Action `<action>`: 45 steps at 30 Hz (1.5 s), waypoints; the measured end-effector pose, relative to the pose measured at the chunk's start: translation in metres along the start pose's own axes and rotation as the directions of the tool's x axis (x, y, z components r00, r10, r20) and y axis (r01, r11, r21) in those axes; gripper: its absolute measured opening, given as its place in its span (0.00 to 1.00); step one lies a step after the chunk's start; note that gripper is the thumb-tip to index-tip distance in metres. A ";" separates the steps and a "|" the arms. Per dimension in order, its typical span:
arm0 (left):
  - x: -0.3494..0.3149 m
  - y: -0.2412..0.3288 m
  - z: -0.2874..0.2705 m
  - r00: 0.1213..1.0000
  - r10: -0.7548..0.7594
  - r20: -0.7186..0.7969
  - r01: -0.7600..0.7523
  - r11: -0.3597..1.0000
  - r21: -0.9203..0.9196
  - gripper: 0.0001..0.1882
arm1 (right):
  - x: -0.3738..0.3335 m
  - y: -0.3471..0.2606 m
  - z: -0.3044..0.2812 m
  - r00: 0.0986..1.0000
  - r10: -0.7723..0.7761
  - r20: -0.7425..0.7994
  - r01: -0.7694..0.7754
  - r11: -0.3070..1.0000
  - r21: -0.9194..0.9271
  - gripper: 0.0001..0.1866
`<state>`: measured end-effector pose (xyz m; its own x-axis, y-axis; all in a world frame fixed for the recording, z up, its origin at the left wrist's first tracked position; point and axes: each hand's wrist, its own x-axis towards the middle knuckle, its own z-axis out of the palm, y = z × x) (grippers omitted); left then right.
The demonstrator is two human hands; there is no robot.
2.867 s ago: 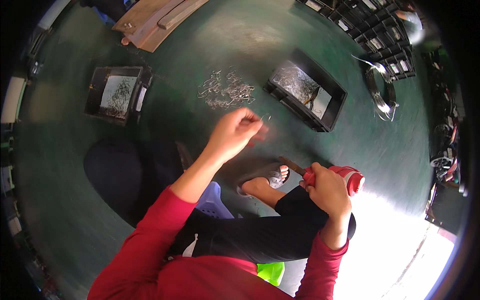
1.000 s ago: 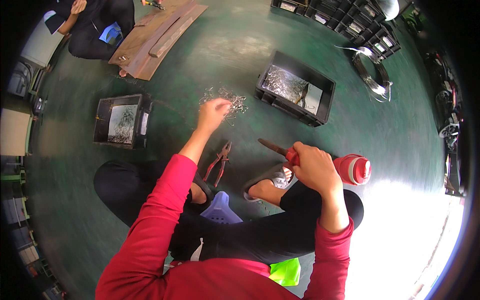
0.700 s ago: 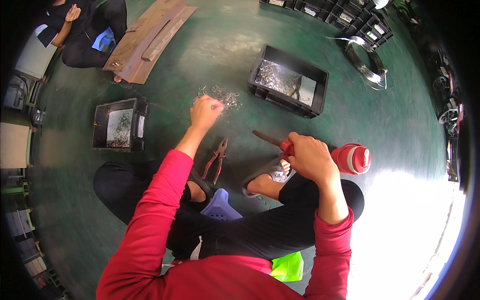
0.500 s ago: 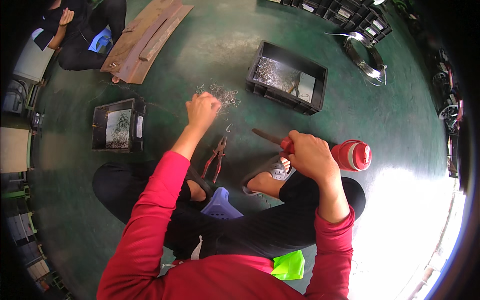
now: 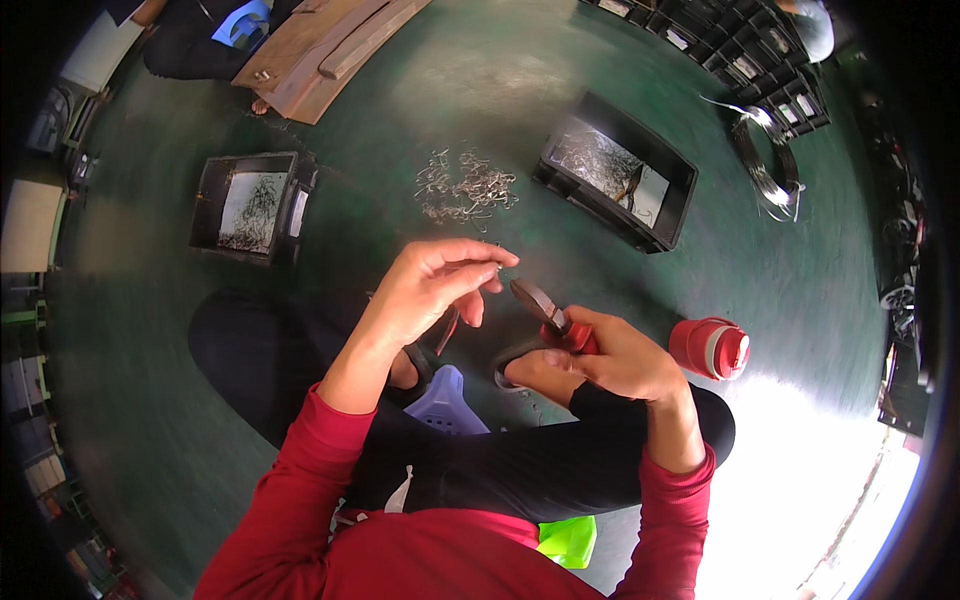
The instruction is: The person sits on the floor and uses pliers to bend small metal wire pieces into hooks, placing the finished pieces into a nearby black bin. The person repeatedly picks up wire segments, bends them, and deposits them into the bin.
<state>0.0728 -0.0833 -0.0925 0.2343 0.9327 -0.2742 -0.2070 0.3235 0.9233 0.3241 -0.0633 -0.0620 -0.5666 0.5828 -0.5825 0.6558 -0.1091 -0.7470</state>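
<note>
My left hand (image 5: pixel 430 290) is raised over the floor, thumb and forefinger pinched around a small wire hook (image 5: pixel 499 268), barely visible at the fingertips. Facing it from the right, my right hand (image 5: pixel 625 355) grips red-handled pliers (image 5: pixel 540 302), their dark jaws pointing up and left toward those fingertips. A small gap separates the jaws from my left fingers. Beyond both hands a loose pile of bent wire hooks (image 5: pixel 470 190) lies on the green floor. A second pair of pliers (image 5: pixel 447 335) with red handles lies mostly hidden beneath my left hand.
Black crates holding wire pieces stand at left (image 5: pixel 292 210) and right (image 5: pixel 665 225). A red flask (image 5: pixel 708 348) stands by my right knee. Farther off are a wire coil (image 5: pixel 765 165), stacked black crates (image 5: pixel 720 50), flattened cardboard (image 5: pixel 320 60) and a seated person's leg (image 5: pixel 195 50).
My left hand has come back from the wire pile toward me, fingers pinched. My right hand has turned the pliers more upward, and the two hands are closer. The view has shifted.
</note>
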 end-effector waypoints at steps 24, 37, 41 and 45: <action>0.002 -0.002 -0.002 1.000 -0.002 -0.004 0.002 0.999 0.042 0.09 | 0.012 0.001 0.008 0.992 0.116 0.047 -0.121 0.983 0.139 0.23; -0.001 -0.003 -0.001 0.999 0.036 -0.013 -0.034 0.993 0.112 0.09 | 0.012 -0.007 0.008 0.991 0.090 0.099 -0.108 0.975 0.192 0.25; 0.000 -0.003 -0.002 0.998 0.063 0.007 -0.063 0.986 0.152 0.09 | 0.011 -0.009 0.009 0.991 0.096 0.090 -0.114 0.970 0.215 0.22; -0.002 -0.002 -0.004 0.997 0.033 0.067 -0.039 0.995 0.094 0.11 | 0.009 -0.005 0.009 0.993 0.105 0.057 -0.116 0.961 0.250 0.19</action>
<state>0.0694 -0.0848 -0.0948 0.2903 0.9300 -0.2255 -0.1258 0.2707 0.9544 0.3108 -0.0646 -0.0666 -0.5224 0.5214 -0.6747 0.5715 -0.3732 -0.7308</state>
